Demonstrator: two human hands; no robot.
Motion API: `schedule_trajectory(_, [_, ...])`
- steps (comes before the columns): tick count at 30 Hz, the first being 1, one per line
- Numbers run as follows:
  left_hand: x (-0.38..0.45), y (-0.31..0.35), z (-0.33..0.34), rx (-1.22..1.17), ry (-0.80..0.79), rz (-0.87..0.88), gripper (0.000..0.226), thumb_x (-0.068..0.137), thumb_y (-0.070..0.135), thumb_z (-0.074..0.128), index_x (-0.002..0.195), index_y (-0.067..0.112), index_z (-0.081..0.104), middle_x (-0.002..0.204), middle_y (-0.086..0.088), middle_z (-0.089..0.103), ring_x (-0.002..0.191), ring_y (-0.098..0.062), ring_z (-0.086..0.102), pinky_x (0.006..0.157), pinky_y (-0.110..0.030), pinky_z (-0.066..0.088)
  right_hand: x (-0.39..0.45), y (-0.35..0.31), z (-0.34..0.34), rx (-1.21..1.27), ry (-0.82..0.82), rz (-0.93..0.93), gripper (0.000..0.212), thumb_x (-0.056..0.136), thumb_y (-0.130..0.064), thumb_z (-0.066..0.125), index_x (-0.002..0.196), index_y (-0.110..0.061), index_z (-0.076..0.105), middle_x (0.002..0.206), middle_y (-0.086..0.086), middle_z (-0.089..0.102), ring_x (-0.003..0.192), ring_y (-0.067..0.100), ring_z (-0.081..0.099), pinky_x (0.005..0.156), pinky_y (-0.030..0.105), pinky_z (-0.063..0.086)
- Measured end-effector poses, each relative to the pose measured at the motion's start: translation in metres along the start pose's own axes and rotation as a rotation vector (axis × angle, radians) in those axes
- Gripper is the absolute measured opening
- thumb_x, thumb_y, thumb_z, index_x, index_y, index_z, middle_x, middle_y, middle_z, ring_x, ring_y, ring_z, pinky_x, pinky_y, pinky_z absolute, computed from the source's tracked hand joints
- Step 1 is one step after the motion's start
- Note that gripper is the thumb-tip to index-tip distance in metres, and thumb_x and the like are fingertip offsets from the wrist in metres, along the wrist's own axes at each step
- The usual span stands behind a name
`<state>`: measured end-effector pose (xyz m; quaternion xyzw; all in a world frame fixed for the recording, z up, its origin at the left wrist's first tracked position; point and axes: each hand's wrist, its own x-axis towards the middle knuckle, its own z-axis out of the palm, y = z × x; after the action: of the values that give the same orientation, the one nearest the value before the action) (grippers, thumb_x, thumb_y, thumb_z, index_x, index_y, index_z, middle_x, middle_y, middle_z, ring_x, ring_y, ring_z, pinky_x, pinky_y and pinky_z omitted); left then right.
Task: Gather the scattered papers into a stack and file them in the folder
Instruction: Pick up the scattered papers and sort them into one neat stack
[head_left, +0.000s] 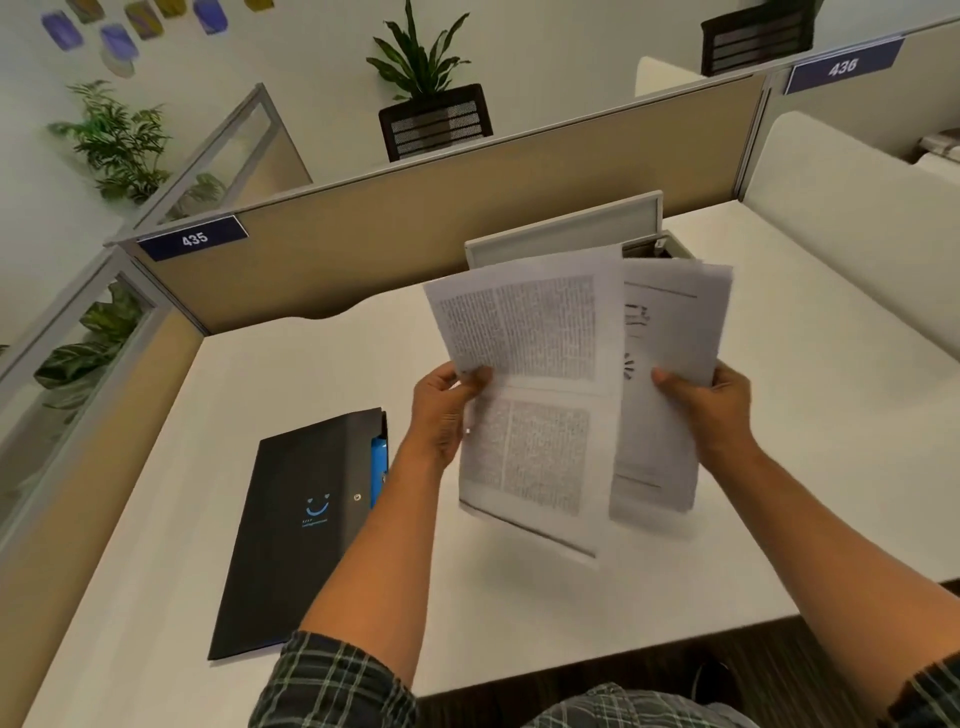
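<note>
While the black folder (306, 525) lay closed on the desk (779, 493), near left, left hand (441, 410) and right hand (711, 405) each gripped the papers (571, 384), fanned out and raised between them.

Both hands hold printed papers (540, 364) upright above the white tabletop (291, 374). The left hand (441, 405) grips the left sheets' edge; the right hand (711, 400) grips the right sheets, which overlap. A closed black folder (296, 530) lies flat at near left.
</note>
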<state>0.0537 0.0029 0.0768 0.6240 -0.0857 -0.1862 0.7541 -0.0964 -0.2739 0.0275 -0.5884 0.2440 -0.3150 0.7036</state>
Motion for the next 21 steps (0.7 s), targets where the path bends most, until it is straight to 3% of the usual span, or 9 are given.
schedule_trajectory(3, [0.001,-0.009,0.018,0.029,0.045,0.008,0.027,0.082,0.012,0.080,0.107,0.007,0.072,0.112,-0.012,0.074,0.107,-0.027,0.070,0.091,-0.039,0.058,-0.013,0.001,0.023,-0.029,-0.154,0.006,0.022,0.067,-0.019,0.085,0.088,-0.022,0.078,0.088,0.000,0.080,0.075,0.017,0.077,0.064,0.031,0.063])
schedule_trajectory(6, [-0.003,-0.018,0.022,0.090,0.156,-0.011,0.024,0.083,0.022,0.081,0.098,0.012,0.065,0.107,-0.009,0.074,0.103,-0.030,0.071,0.086,-0.044,0.060,-0.020,0.003,0.036,-0.019,-0.250,0.018,0.024,0.065,-0.019,0.087,0.088,-0.021,0.078,0.089,0.005,0.080,0.078,0.025,0.078,0.066,0.038,0.065])
schedule_trajectory(9, [-0.008,-0.024,0.020,0.108,0.244,0.037,0.031,0.082,0.022,0.081,0.097,0.016,0.055,0.107,-0.008,0.072,0.099,-0.027,0.072,0.074,-0.031,0.061,-0.023,0.005,0.043,0.008,-0.280,0.014,0.033,0.058,-0.029,0.090,0.088,-0.021,0.080,0.089,0.009,0.080,0.079,0.028,0.078,0.066,0.042,0.064])
schedule_trajectory(12, [-0.011,-0.026,0.018,0.059,0.299,0.008,0.040,0.084,0.019,0.080,0.100,0.024,0.044,0.108,-0.008,0.071,0.091,-0.023,0.075,0.069,-0.027,0.061,-0.023,0.008,0.050,0.046,-0.291,0.025,0.035,0.074,-0.050,0.081,0.096,-0.023,0.078,0.098,0.011,0.079,0.087,0.033,0.077,0.076,0.056,0.064])
schedule_trajectory(14, [-0.012,-0.027,0.017,0.015,0.312,-0.029,0.045,0.084,0.017,0.080,0.110,0.026,0.043,0.109,-0.008,0.072,0.091,-0.022,0.075,0.071,-0.030,0.063,-0.025,0.007,0.057,0.124,-0.317,0.033,0.053,0.088,-0.067,0.062,0.114,-0.022,0.074,0.114,0.014,0.075,0.103,0.039,0.072,0.084,0.060,0.060])
schedule_trajectory(15, [-0.012,-0.028,0.016,-0.001,0.317,-0.039,0.049,0.084,0.016,0.080,0.116,0.025,0.044,0.110,-0.008,0.072,0.092,-0.021,0.075,0.074,-0.033,0.063,-0.027,0.006,0.060,0.149,-0.329,0.017,0.060,0.088,-0.072,0.058,0.120,-0.023,0.071,0.119,0.012,0.073,0.109,0.038,0.070,0.085,0.056,0.060])
schedule_trajectory(17, [-0.011,-0.026,0.013,-0.029,0.309,-0.037,0.051,0.085,0.013,0.079,0.126,0.021,0.050,0.113,-0.007,0.073,0.096,-0.020,0.074,0.082,-0.039,0.062,-0.030,0.001,0.066,0.094,-0.331,-0.035,0.067,0.078,-0.075,0.068,0.123,-0.025,0.067,0.119,0.002,0.074,0.109,0.025,0.072,0.081,0.040,0.062])
schedule_trajectory(19, [-0.010,-0.021,0.008,-0.037,0.258,-0.007,0.044,0.086,0.008,0.076,0.126,0.013,0.059,0.115,-0.005,0.074,0.102,-0.020,0.073,0.090,-0.045,0.060,-0.029,-0.004,0.070,0.021,-0.339,-0.078,0.062,0.072,-0.061,0.084,0.122,-0.031,0.065,0.117,-0.007,0.075,0.106,0.016,0.073,0.078,0.031,0.063])
schedule_trajectory(21, [-0.011,-0.013,0.003,-0.042,0.185,0.020,0.035,0.087,0.004,0.073,0.121,0.011,0.065,0.116,-0.004,0.074,0.107,-0.023,0.071,0.093,-0.047,0.058,-0.024,-0.008,0.072,0.014,-0.368,-0.102,0.048,0.073,-0.045,0.087,0.116,-0.038,0.067,0.115,-0.011,0.074,0.104,0.016,0.073,0.076,0.031,0.064])
